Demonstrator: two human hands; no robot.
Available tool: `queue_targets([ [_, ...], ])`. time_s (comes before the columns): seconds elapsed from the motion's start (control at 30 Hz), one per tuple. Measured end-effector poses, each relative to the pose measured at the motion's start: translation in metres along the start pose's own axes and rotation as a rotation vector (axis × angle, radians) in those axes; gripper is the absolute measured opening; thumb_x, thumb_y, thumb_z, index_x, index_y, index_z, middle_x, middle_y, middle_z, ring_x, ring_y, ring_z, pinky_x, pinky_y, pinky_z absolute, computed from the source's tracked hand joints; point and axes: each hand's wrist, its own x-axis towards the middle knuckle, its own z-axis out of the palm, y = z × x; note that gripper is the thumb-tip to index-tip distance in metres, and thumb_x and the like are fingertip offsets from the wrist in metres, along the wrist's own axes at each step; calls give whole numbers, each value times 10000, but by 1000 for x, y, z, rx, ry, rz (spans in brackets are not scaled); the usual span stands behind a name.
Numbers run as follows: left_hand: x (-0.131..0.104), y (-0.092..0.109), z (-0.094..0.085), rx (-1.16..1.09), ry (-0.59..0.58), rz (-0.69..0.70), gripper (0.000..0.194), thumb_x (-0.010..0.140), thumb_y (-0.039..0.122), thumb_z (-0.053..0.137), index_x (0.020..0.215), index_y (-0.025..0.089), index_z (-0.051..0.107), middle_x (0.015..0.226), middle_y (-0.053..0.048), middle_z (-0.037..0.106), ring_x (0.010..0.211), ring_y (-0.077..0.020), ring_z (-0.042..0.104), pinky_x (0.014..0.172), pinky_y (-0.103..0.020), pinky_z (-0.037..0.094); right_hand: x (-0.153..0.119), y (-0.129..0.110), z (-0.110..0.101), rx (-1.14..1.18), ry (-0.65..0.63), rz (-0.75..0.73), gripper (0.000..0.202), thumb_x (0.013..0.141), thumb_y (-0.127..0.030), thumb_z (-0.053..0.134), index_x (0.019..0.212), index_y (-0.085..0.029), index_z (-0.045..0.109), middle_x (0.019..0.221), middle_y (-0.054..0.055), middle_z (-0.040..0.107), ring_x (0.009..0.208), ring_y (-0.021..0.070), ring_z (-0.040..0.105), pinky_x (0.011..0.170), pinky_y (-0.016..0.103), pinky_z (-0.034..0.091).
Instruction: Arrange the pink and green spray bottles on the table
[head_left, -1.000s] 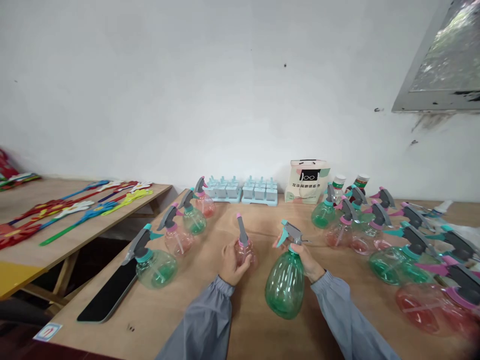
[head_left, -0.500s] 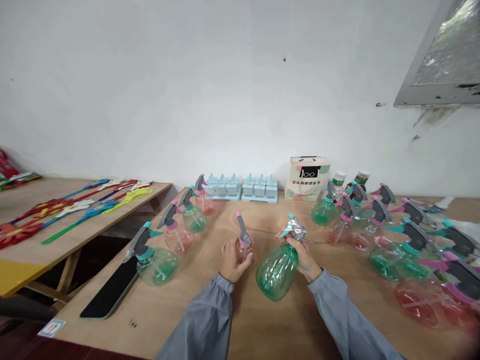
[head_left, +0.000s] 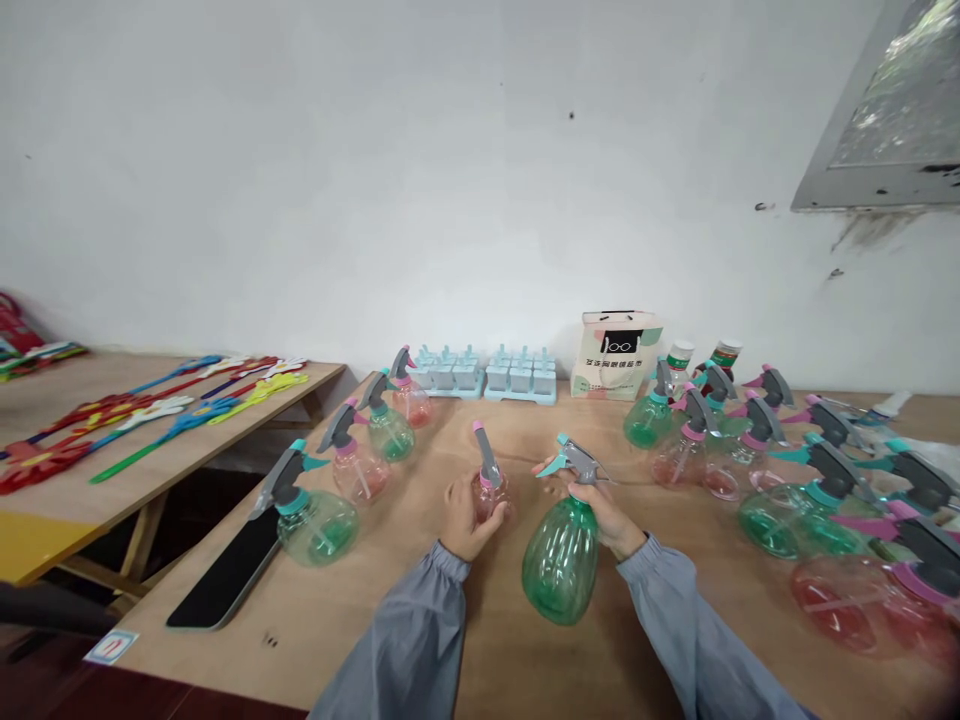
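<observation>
My left hand point(head_left: 466, 518) is closed around a small pink spray bottle point(head_left: 491, 492) with a grey and pink trigger head, near the middle of the table. In my right hand point(head_left: 604, 515) a larger green spray bottle point(head_left: 561, 565) is gripped by its neck, just below the grey and turquoise trigger head. Its round body hangs toward me, slightly tilted. The fingers behind the neck are partly hidden. To the left, a row of spray bottles, green point(head_left: 319, 528) and pink point(head_left: 360, 472), stands along the table.
Many spray bottles crowd the right side, among them a green one point(head_left: 780, 520) and a pink one point(head_left: 847, 605). Pale blue ice-pop moulds point(head_left: 521, 378) and a paper bag point(head_left: 615, 360) stand by the wall. A black phone point(head_left: 225, 575) lies at left. Felt flowers point(head_left: 154, 412) cover another table.
My right hand has turned the green spray bottle more upright, its body swinging slightly right and down. My left hand keeps its hold on the pink bottle.
</observation>
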Motion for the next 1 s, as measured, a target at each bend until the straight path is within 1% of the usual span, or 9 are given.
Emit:
queue_targets([
  [0.07, 0, 0, 0, -10, 1, -10, 506, 783, 426, 581, 1218, 181, 502, 1066, -124, 679, 1001, -291, 656, 882, -473, 483, -1, -2, 0, -83, 45, -29, 262, 782, -450, 563, 893, -239, 670, 900, 63, 691, 902, 240, 626, 868, 405, 492],
  [0.17, 0, 1, -1, -31, 3, -28, 506, 788, 435, 591, 1221, 187, 505, 1081, -129, 676, 1014, -293, 653, 892, -470, 482, -8, -5, -3, -345, 122, -133, 236, 823, -453, 557, 849, -242, 661, 870, 51, 660, 831, 215, 610, 834, 385, 502],
  [0.27, 0, 2, -1, -53, 7, -29, 506, 795, 432, 598, 1225, 182, 504, 1094, -136, 675, 1023, -295, 652, 891, -471, 483, -21, -13, -8, -532, 160, -245, 240, 862, -420, 556, 1034, -264, 618, 953, 45, 643, 877, 196, 604, 856, 363, 505],
  [0.33, 0, 2, -2, -66, 7, -20, 500, 799, 428, 597, 1222, 177, 506, 1096, -136, 676, 1026, -292, 652, 891, -468, 484, -33, -20, -16, -587, 209, -276, 321, 866, -395, 572, 1164, -282, 533, 993, 36, 626, 822, 170, 601, 818, 335, 519],
  [0.47, 1, 3, -2, -81, 11, -21, 496, 797, 434, 603, 1211, 176, 513, 1092, -138, 684, 1021, -293, 658, 889, -474, 484, -64, -35, -46, -757, 453, -269, 295, 838, -390, 628, 1085, -267, 524, 845, -10, 565, 615, 125, 532, 619, 264, 502],
  [0.63, 0, 2, 0, -85, 0, -31, 515, 798, 446, 612, 1225, 177, 510, 1089, -137, 690, 1020, -300, 660, 885, -480, 485, -104, -45, -101, -926, 731, -269, 326, 789, -452, 651, 1018, -232, 577, 896, 16, 591, 769, 163, 602, 688, 284, 513],
  [0.73, -1, -1, 2, -98, 16, -16, 533, 798, 450, 618, 1238, 172, 506, 1091, -138, 684, 1027, -298, 658, 883, -472, 494, -120, -47, -128, -939, 913, -261, 359, 749, -496, 666, 981, -230, 597, 857, 4, 601, 737, 165, 585, 672, 295, 496],
  [0.9, -2, -5, 6, -155, 16, -28, 558, 785, 461, 638, 1244, 170, 508, 1113, -139, 675, 1063, -296, 646, 917, -471, 491, -123, -43, -153, -893, 1162, -319, 513, 681, -558, 727, 1043, -220, 595, 897, 16, 598, 796, 195, 580, 767, 373, 490],
  [1.0, -3, -7, 6, -192, 1, -40, 573, 787, 462, 642, 1258, 169, 496, 1131, -143, 670, 1078, -298, 638, 932, -481, 485, -112, -36, -162, -861, 1230, -386, 598, 655, -554, 765, 1113, -232, 554, 986, 38, 581, 864, 211, 591, 844, 420, 485],
])
